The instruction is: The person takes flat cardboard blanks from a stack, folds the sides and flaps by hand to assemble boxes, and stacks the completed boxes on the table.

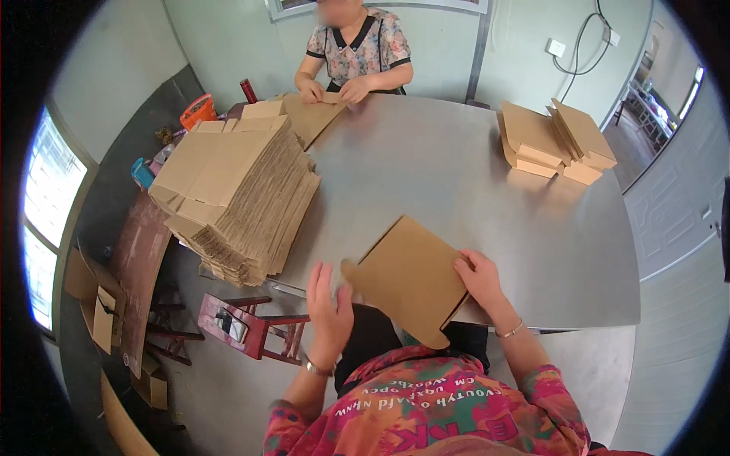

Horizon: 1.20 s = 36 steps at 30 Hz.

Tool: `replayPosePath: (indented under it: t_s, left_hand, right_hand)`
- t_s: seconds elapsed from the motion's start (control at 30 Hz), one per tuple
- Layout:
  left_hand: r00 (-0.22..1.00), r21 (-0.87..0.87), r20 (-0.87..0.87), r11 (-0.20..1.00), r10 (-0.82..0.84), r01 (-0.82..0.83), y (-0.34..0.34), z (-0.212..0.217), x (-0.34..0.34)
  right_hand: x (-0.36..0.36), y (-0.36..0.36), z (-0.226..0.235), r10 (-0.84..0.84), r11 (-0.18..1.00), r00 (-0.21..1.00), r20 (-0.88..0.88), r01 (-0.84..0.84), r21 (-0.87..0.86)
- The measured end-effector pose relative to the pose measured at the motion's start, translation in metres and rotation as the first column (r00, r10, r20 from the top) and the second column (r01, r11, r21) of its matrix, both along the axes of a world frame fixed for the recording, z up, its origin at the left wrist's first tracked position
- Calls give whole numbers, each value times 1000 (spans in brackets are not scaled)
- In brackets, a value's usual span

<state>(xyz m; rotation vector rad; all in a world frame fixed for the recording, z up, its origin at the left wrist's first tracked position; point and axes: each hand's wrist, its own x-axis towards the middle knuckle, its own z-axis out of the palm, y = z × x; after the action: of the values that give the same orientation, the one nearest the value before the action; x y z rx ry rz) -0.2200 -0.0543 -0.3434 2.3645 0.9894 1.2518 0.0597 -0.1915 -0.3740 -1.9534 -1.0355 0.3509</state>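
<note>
Big grey metal worktop [471,197] carries everything here. Past my left hand [329,308] sits the tall leaning stack of flat brown cardboard blanks [239,194]; far beyond my right hand [480,280] are the folded tan boxes [555,140]. Across from me another person's hands [334,91] work a sheet too. The flat brown cardboard blank [411,277] lies between my hands at the near edge. My right hand is clamped on its right edge, my left lies open-fingered against the left flap. Best bet, I reckon: keep the sheet flat on the metal and crease right along the scored line.
</note>
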Motion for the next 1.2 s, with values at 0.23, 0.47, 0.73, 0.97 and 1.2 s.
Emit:
replayPosePath:
  t_s: [0.23, 0.47, 0.73, 0.97, 1.2]
  left_hand:
    - [752, -757, 644, 252, 141, 602, -58, -34, -6]
    - [790, -803, 595, 160, 148, 575, -53, -27, 2]
    - [831, -839, 542, 23, 126, 543, -76, -53, 0]
    - [849, -855, 517, 8, 111, 519, -75, -36, -5]
    - [762, -787, 612, 67, 210, 614, -65, -17, -5]
  right_hand:
    - [-46, -15, -11, -185, 978, 980, 74, 175, 115]
    - [-70, -29, -11, -66, 995, 988, 141, 55, 79]
    - [-75, -27, -5, -67, 995, 973, 221, 49, 87]
    - [-75, -30, -8, -37, 996, 982, 186, 21, 89]
    - [-87, -42, -17, 160, 909, 838, -522, 81, 409]
